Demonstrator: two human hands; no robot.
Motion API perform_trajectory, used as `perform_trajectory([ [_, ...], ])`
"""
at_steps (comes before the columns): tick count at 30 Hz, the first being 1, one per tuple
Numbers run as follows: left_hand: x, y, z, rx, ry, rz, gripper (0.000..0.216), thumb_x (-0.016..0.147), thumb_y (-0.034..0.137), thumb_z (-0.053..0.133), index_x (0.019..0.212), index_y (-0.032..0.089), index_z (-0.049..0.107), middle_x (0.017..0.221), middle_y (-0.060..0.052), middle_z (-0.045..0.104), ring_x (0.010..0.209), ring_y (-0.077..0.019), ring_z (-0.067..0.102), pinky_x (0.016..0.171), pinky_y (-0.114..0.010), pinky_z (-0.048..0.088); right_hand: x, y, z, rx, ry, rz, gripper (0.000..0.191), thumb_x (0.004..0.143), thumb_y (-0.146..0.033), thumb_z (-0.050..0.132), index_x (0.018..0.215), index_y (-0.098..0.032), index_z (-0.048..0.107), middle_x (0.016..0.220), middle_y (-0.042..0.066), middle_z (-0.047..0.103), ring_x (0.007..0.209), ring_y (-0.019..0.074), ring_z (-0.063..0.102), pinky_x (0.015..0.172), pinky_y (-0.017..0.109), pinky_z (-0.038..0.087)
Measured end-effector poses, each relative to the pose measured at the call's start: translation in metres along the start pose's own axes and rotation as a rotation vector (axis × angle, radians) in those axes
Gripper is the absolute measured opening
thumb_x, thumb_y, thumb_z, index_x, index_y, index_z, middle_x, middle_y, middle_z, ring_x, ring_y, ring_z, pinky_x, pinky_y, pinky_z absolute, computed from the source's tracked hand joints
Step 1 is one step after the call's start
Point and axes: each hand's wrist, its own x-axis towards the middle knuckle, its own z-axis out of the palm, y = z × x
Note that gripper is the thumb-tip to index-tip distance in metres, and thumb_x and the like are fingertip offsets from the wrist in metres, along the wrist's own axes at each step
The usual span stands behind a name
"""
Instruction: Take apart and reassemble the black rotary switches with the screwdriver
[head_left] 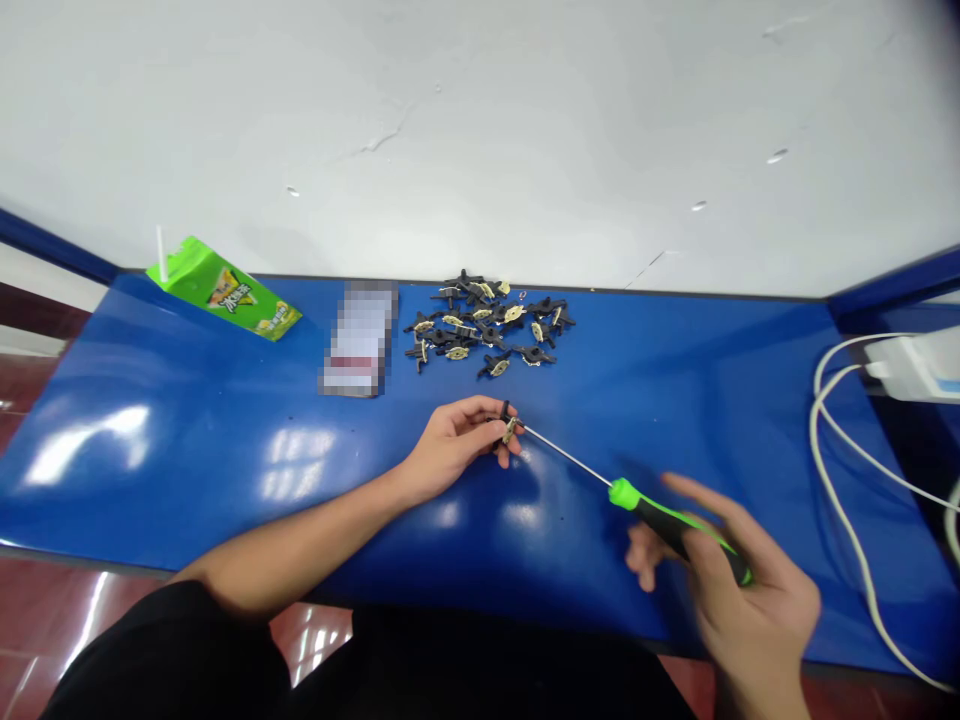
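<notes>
Head view: the left hand (450, 445) pinches one black-and-brass part (509, 429) just above the surface (187, 440). The blurred right hand (739, 590) curls round the handle of the single screwdriver (636, 500), whose tip meets the part. The step likely goes best with the part held still and the shaft square to it. Counted: one held part, a pile (487, 325) of roughly two dozen like parts (overlap forbids an exact count), one carton (225, 292), one pixelated pack (360, 340).

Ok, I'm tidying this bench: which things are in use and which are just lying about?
In use: small black part in left hand, green screwdriver in right hand, pile of like parts.
Lying about: drink carton, white cables.
</notes>
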Motion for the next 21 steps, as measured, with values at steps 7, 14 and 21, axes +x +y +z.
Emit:
perform_trajectory([
  [7, 0.0, 0.004, 0.005, -0.079, 0.058, -0.015, 0.029, 0.085, 0.032, 0.095, 0.099, 0.011, 0.082, 0.093, -0.012, 0.083, 0.074, -0.0199, 0.075, 0.067, -0.034, 0.059, -0.012, -0.007, 0.004, -0.086, 0.098, 0.08, 0.021, 0.101, -0.039, 0.086, 0.102, -0.018, 0.084, 0.064, 0.001, 0.071, 0.044, 0.0152, 0.062, 0.045, 0.028, 0.053],
  [14, 0.0, 0.006, 0.008, -0.128, 0.098, -0.023, 0.027, 0.083, 0.028, 0.095, 0.098, 0.01, 0.082, 0.093, -0.012, 0.083, 0.076, -0.0202, 0.077, 0.069, -0.033, 0.061, -0.013, -0.003, 0.006, -0.127, 0.092, 0.075, 0.027, 0.098, -0.043, 0.087, 0.097, -0.017, 0.086, 0.062, 0.003, 0.071, 0.044, 0.0168, 0.063, 0.044, 0.028, 0.054],
  [21, 0.0, 0.008, 0.01, -0.135, 0.096, -0.02, 0.027, 0.084, 0.027, 0.096, 0.098, 0.01, 0.081, 0.094, -0.012, 0.084, 0.085, -0.0261, 0.084, 0.076, -0.036, 0.063, -0.013, 0.0, 0.005, -0.158, 0.076, 0.058, 0.025, 0.097, -0.042, 0.088, 0.098, -0.017, 0.086, 0.061, 0.002, 0.069, 0.046, 0.0178, 0.066, 0.046, 0.029, 0.055],
])
